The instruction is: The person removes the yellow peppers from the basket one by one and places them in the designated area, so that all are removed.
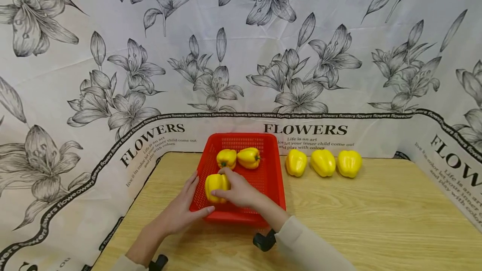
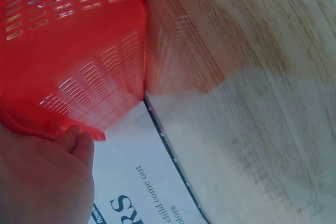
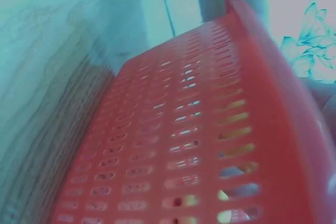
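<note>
A yellow bell pepper (image 1: pixel 215 187) is in the front left part of a red plastic basket (image 1: pixel 276 179). My right hand (image 1: pixel 239 189) reaches over the basket's front right side and grips this pepper, thumb in front and fingers behind. At the basket's front left corner my left hand (image 1: pixel 180 212) holds the rim, its thumb along the front edge. The left wrist view shows the fingertips (image 2: pixel 79 142) bent at the red rim. Two more yellow peppers, one on the left (image 1: pixel 226 158) and one on the right (image 1: pixel 248 158), lie at the back of the basket.
Three yellow peppers, left (image 1: pixel 296 163), middle (image 1: pixel 323 163) and right (image 1: pixel 349 164), stand in a row right of the basket. All rest on a wood-grain table (image 1: pixel 376 221). A flower-print cloth (image 1: pixel 233 74) hangs behind and at both sides.
</note>
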Demonstrator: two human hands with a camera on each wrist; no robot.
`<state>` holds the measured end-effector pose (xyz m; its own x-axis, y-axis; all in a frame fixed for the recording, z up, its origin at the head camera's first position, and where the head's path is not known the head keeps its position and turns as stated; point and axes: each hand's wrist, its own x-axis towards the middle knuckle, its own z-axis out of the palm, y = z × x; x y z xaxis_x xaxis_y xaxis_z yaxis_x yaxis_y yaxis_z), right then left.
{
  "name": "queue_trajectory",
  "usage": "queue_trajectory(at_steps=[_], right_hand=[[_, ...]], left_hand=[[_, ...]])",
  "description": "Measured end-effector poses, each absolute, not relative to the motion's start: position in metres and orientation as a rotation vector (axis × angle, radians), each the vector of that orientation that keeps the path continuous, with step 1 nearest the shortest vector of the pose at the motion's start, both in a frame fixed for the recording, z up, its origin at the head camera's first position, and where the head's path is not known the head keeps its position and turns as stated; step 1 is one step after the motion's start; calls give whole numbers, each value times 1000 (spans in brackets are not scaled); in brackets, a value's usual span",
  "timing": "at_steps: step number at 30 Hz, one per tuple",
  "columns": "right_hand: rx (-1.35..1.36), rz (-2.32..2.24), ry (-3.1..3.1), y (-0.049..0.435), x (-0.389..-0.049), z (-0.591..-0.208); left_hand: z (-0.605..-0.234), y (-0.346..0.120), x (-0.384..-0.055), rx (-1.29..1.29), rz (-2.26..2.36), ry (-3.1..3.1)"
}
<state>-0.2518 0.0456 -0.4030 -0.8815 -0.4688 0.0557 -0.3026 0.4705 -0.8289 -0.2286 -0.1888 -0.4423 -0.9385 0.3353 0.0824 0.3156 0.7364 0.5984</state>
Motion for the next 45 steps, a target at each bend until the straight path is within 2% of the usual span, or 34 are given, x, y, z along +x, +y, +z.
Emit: queue_trajectory(at_steps=[9, 19, 45], right_hand=[[-570, -1626, 2381, 65, -236, -391], [-580, -1844, 2214, 90, -232, -380], [-554, -1718, 2445, 164, -236, -379]], left_hand=[[-443, -191, -227, 551, 1008, 2894], [-442, -190, -230, 559, 1007, 2894], [-445, -193, -232, 580, 1013, 2888]])
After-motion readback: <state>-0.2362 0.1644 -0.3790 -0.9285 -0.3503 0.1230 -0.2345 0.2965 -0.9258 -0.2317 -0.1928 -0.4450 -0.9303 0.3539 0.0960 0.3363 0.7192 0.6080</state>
